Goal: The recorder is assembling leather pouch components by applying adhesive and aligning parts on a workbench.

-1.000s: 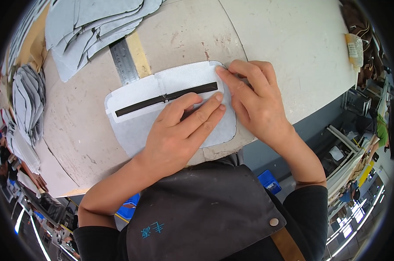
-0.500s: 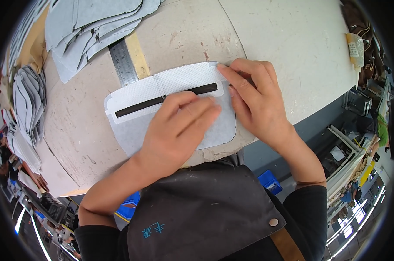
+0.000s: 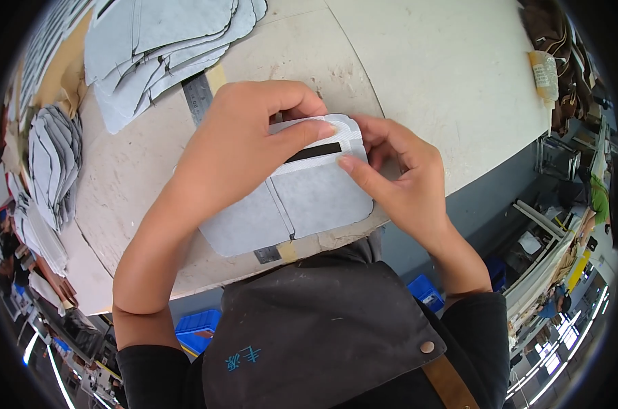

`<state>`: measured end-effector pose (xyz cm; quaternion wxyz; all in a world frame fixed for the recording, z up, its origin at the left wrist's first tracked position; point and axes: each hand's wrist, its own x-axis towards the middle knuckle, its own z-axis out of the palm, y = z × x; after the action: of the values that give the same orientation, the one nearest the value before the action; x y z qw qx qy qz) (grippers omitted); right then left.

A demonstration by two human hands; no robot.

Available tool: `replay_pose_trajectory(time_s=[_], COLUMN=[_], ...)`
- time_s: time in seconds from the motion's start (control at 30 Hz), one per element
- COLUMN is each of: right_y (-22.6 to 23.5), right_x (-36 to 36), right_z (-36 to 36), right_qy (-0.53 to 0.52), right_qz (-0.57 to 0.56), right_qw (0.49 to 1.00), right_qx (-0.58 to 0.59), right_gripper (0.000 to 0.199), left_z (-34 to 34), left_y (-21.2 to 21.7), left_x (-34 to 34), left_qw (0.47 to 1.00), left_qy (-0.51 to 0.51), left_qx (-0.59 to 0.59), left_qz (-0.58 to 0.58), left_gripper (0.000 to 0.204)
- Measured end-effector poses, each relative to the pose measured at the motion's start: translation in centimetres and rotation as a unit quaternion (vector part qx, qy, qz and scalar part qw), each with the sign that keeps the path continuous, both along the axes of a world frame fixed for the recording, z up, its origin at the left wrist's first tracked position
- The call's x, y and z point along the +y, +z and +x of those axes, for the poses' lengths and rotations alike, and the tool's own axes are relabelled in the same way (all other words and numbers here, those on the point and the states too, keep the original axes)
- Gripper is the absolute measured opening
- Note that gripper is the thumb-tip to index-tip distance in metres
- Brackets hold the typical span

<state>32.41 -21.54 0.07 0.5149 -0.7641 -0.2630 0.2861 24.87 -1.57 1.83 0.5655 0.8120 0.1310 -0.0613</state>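
Observation:
A light-grey fabric panel (image 3: pixel 244 221) with rounded corners lies near the table's front edge, a seam running down its middle. Along its upper part runs a black slot-like strip (image 3: pixel 317 151) framed in white backing. My left hand (image 3: pixel 237 146) reaches over the panel and pinches its upper edge near the right corner, thumb on top, fingertips behind. At the right end, my right hand (image 3: pixel 408 174) grips the same panel, thumb on its face below the strip and fingers behind the edge. A metal ruler (image 3: pixel 198 99) runs beneath the panel.
Stacked grey panels (image 3: pixel 166 44) cover the table's far left, and another bundle of grey pieces (image 3: pixel 53 160) sits at the left. A yellowish bottle (image 3: pixel 544 76) stands by brown material (image 3: pixel 574 88) at far right. Blue bins (image 3: pixel 425 292) are below the table; a dark apron (image 3: pixel 302 334) covers my lap.
My left hand has moved from the panel's middle up to its top edge and now pinches it. My right hand has shifted its grip lower, with the thumb on the panel's face.

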Motion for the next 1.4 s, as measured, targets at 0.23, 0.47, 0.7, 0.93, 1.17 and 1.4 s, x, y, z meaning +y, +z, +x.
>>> replay_pose_trajectory(time_s=[0.23, 0.47, 0.7, 0.93, 1.17, 1.4], right_y=[0.6, 0.4, 0.8, 0.3, 0.3, 0.6], right_x=[0.9, 0.8, 0.9, 0.7, 0.9, 1.1], right_z=[-0.7, -1.0, -1.0, -1.1, -1.4, -1.5], right_qy=[-0.018, -0.014, -0.035, -0.024, -0.039, -0.055], right_qz=[0.022, 0.026, 0.042, 0.059, 0.062, 0.071], right_qw=[0.984, 0.982, 0.977, 0.98, 0.976, 0.966], right_qx=[0.177, 0.188, 0.207, 0.188, 0.205, 0.244], right_gripper=[0.013, 0.011, 0.009, 0.007, 0.008, 0.01], left_z=[-0.1, 0.0, 0.4, 0.9, 1.1, 1.2], left_y=[1.1, 0.9, 0.9, 0.9, 0.6, 0.6], left_x=[1.0, 1.4, 1.9, 2.2, 2.0, 2.1], left_qw=[0.998, 0.992, 0.99, 0.985, 0.985, 0.985], left_qy=[0.014, -0.039, -0.077, -0.106, -0.112, -0.114], left_qx=[0.019, 0.052, 0.094, 0.11, 0.121, 0.12], left_qz=[-0.06, -0.108, -0.072, -0.076, -0.059, -0.05], left_gripper=[0.01, 0.013, 0.019, 0.021, 0.023, 0.024])
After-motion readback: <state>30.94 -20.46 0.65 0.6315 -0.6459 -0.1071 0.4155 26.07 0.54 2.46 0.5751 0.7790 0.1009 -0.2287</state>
